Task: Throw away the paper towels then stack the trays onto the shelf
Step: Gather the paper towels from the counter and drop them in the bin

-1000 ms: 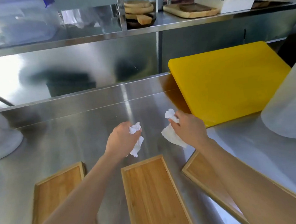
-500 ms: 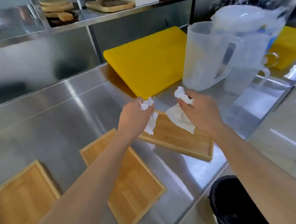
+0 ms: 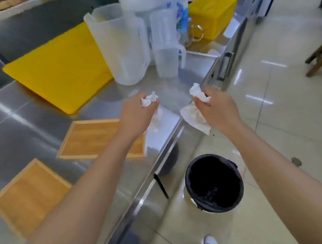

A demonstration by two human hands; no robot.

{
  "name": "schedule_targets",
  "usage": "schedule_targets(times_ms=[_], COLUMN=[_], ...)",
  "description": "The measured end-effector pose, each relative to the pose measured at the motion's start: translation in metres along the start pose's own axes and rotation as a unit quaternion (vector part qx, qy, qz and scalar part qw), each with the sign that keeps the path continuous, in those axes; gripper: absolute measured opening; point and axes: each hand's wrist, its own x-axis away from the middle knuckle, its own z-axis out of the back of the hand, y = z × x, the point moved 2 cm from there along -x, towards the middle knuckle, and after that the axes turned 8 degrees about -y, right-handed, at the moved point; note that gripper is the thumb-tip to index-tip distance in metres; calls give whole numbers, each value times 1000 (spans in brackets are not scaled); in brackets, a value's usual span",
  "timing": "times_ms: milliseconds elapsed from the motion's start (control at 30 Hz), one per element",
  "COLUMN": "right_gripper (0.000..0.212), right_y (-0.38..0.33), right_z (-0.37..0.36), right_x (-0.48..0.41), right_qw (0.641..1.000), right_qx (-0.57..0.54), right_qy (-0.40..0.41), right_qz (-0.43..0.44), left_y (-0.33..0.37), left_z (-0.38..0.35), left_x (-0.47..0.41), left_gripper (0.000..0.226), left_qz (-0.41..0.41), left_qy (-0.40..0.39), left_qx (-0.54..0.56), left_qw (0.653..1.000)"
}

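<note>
My left hand (image 3: 136, 115) is closed around a crumpled white paper towel (image 3: 149, 101) above the steel counter's right edge. My right hand (image 3: 218, 109) grips a second paper towel (image 3: 194, 118) that hangs down, held out past the counter edge over the floor. A black-lined trash bin (image 3: 214, 182) stands open on the floor below and slightly nearer than my right hand. Two wooden trays lie on the counter: one (image 3: 93, 138) partly under my left forearm, another (image 3: 27, 196) at the lower left. The shelf is out of frame.
A yellow cutting board (image 3: 59, 68) lies on the steel counter (image 3: 24, 120). Several clear plastic pitchers (image 3: 121, 47) and a yellow crate (image 3: 213, 15) crowd the far right end. Tiled floor (image 3: 286, 95) lies to the right, with a wooden stool (image 3: 320, 57) at the edge.
The view has swung right and down, bringing the trash bin fully into sight. Both hands carried their paper towels rightward; my right hand is now past the counter edge.
</note>
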Motion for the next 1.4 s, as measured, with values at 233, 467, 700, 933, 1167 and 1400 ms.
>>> schedule_targets(times_ms=[233, 467, 700, 933, 1167, 1400], right_gripper=[23, 17, 18, 25, 20, 16], right_y=[112, 186, 249, 317, 400, 460], right_z=[38, 29, -18, -103, -226, -364], right_x=[3, 22, 49, 74, 106, 125], right_qw=[997, 992, 979, 956, 939, 961], right_qx=[-26, -29, -41, -73, -79, -2], right_qy=[-5, -35, -48, -11, -25, 0], right_qz=[-66, -116, -194, -285, -334, -275], left_y=[38, 31, -18, -100, -214, -304], left_z=[-114, -188, -252, -323, -424, -526], left_x=[-10, -2, -2, 7, 10, 26], left_gripper=[36, 41, 32, 27, 24, 17], left_qz=[3, 37, 97, 177, 282, 200], left_qy=[-77, -146, -203, -212, -178, -114], left_qx=[48, 55, 50, 40, 67, 19], left_qw=[996, 987, 973, 960, 940, 973])
